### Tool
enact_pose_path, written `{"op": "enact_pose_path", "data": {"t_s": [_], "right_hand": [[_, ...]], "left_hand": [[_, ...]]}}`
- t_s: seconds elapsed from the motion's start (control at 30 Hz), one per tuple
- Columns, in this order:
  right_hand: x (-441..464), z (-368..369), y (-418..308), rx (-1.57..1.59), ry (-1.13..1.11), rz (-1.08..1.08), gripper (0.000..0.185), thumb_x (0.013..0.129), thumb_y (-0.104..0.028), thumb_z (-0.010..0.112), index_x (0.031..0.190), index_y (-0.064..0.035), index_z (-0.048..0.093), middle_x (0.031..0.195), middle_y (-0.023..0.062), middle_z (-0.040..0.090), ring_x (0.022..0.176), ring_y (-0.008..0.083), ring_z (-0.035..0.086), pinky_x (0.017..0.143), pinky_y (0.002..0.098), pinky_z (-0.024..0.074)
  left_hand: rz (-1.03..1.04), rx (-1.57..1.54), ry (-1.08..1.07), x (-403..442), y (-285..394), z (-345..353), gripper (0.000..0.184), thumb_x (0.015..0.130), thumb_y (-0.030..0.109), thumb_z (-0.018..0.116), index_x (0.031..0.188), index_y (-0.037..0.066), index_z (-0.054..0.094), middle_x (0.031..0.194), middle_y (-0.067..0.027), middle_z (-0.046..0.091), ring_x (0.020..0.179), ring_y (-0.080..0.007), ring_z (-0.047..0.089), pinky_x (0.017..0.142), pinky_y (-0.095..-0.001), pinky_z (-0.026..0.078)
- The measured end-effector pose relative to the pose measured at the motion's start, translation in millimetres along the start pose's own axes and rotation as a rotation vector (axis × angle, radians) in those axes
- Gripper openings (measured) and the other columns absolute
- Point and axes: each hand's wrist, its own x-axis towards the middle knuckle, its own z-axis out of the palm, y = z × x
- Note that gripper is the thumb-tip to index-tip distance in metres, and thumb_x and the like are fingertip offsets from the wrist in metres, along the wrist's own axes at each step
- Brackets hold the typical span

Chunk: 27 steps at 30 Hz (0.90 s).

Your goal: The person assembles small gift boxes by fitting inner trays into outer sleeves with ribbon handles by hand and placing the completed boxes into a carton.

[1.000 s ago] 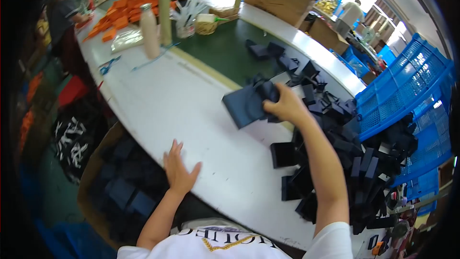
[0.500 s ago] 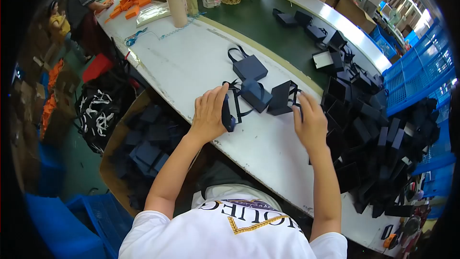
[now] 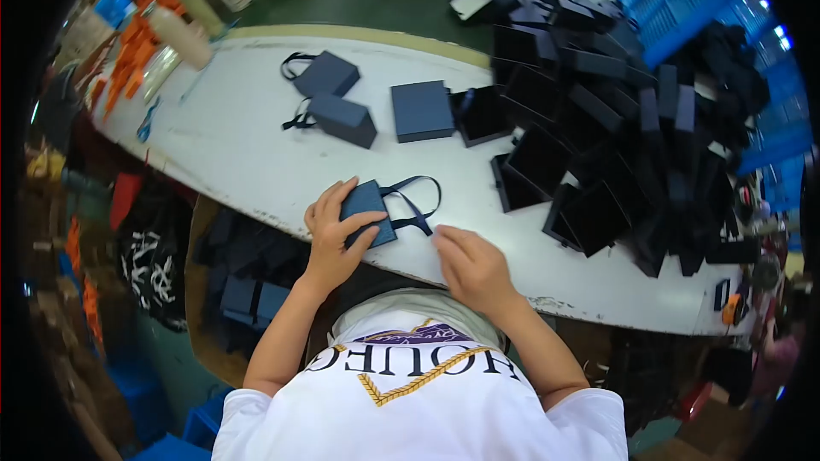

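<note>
My left hand (image 3: 329,230) is closed over a small dark blue box (image 3: 369,196) lying near the table's front edge, thumb across its top. From the box's right side a dark ribbon (image 3: 439,192) loops out over the white surface. The fingers of my right hand (image 3: 474,266) are pinched together at the ribbon's lower end, slightly blurred. Farther back lie two dark boxes with ribbons, one box (image 3: 326,74) behind the other box (image 3: 343,118). To their right, a dark blue square box (image 3: 423,111) sits beside an open black box (image 3: 483,115).
A large heap of open black boxes (image 3: 589,119) covers the table's right side. Blue plastic crates (image 3: 683,0) stand behind it. At the back left are a bottle (image 3: 179,36) and orange pieces (image 3: 132,55). Below the front edge, a carton (image 3: 205,324) holds more dark boxes.
The view has turned to the right. The box in my left hand was on edge and now lies flatter. My right hand has left the open box and come to the ribbon.
</note>
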Motion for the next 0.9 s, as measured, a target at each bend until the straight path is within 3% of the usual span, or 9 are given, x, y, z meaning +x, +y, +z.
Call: {"op": "enact_pose_path", "data": {"t_s": [0.1,0.2,0.23,0.33,0.53,0.6,0.73,0.8,0.9], "right_hand": [[-1.6,-38.5,18.2,-0.261,0.166,0.057,0.025,0.081,0.001,0.071,0.106,0.0006,0.070,0.108,0.0147,0.070,0.088,0.0309,0.068,0.073,0.0391,0.0551],[15.1,-69.6,33.3,-0.458,0.306,0.148,0.025,0.080,0.000,0.073,0.105,-0.0015,0.071,0.102,0.0111,0.069,0.084,0.0292,0.064,0.071,0.0399,0.0517],[21.8,-68.9,37.6,-0.504,0.269,0.188,0.023,0.080,0.000,0.073,0.103,-0.0020,0.072,0.100,0.0104,0.068,0.084,0.0290,0.064,0.072,0.0397,0.0513],[32.0,-68.5,48.8,-0.623,0.174,0.262,0.018,0.081,-0.002,0.072,0.099,-0.0033,0.072,0.096,0.0086,0.065,0.085,0.0283,0.062,0.075,0.0394,0.0498],[35.6,-69.5,31.9,-0.529,0.137,0.130,0.016,0.079,0.000,0.068,0.094,-0.0044,0.070,0.092,0.0069,0.062,0.083,0.0265,0.059,0.071,0.0385,0.0457],[35.6,-65.8,17.9,-0.464,0.133,0.053,0.017,0.077,0.000,0.068,0.094,-0.0042,0.070,0.092,0.0066,0.062,0.084,0.0265,0.060,0.072,0.0382,0.0454],[39.6,-70.4,36.2,-0.574,0.091,0.071,0.033,0.077,0.003,0.066,0.109,-0.0028,0.070,0.111,0.0109,0.065,0.105,0.0316,0.062,0.084,0.0402,0.0494],[56.5,-86.5,44.1,-0.649,-0.072,0.062,0.045,0.078,0.003,0.064,0.120,-0.0090,0.070,0.133,0.0136,0.060,0.126,0.0346,0.055,0.101,0.0440,0.0471],[95.0,-100.1,66.2,-0.685,-0.412,-0.142,0.047,0.080,0.004,0.064,0.124,-0.0119,0.071,0.143,0.0136,0.057,0.140,0.0338,0.047,0.114,0.0446,0.0400]], "left_hand": [[-0.007,0.174,0.028,9.1,22.8,-7.6,0.038,0.081,0.018,0.079,0.118,0.020,0.072,0.153,-0.0169,0.048,0.143,-0.0376,0.042,0.114,-0.0536,0.022],[0.084,0.066,-0.041,40.8,40.1,-22.7,0.047,0.078,0.017,0.081,0.123,0.014,0.068,0.151,-0.0165,0.050,0.137,-0.0355,0.048,0.113,-0.0528,0.028],[0.108,0.119,-0.054,51.0,42.3,-19.2,0.050,0.079,0.023,0.080,0.125,0.012,0.066,0.140,-0.0161,0.057,0.127,-0.0339,0.054,0.107,-0.0502,0.035],[-0.075,0.408,-0.310,80.0,38.0,1.9,0.041,0.080,0.028,0.078,0.116,0.010,0.070,0.118,-0.0141,0.065,0.111,-0.0323,0.061,0.097,-0.0485,0.040],[-0.024,0.479,-0.329,96.9,16.6,14.8,0.018,0.081,0.023,0.071,0.086,0.006,0.074,0.087,-0.0110,0.068,0.089,-0.0298,0.067,0.082,-0.0467,0.044],[-0.029,0.447,-0.234,91.3,16.9,11.1,0.014,0.084,0.019,0.069,0.088,0.008,0.075,0.088,-0.0089,0.068,0.089,-0.0277,0.066,0.085,-0.0454,0.043],[-0.055,0.188,-0.048,72.6,28.4,-12.0,0.009,0.085,0.014,0.069,0.091,0.010,0.075,0.097,-0.0079,0.069,0.099,-0.0284,0.065,0.091,-0.0456,0.042],[-0.067,0.047,-0.013,63.4,34.7,-29.6,0.007,0.085,0.013,0.070,0.091,0.011,0.073,0.110,-0.0105,0.068,0.110,-0.0315,0.062,0.097,-0.0460,0.042],[-0.043,-0.078,-0.056,35.2,27.6,-49.2,0.007,0.085,0.013,0.073,0.091,0.011,0.070,0.137,-0.0162,0.059,0.130,-0.0376,0.054,0.108,-0.0471,0.039]]}}
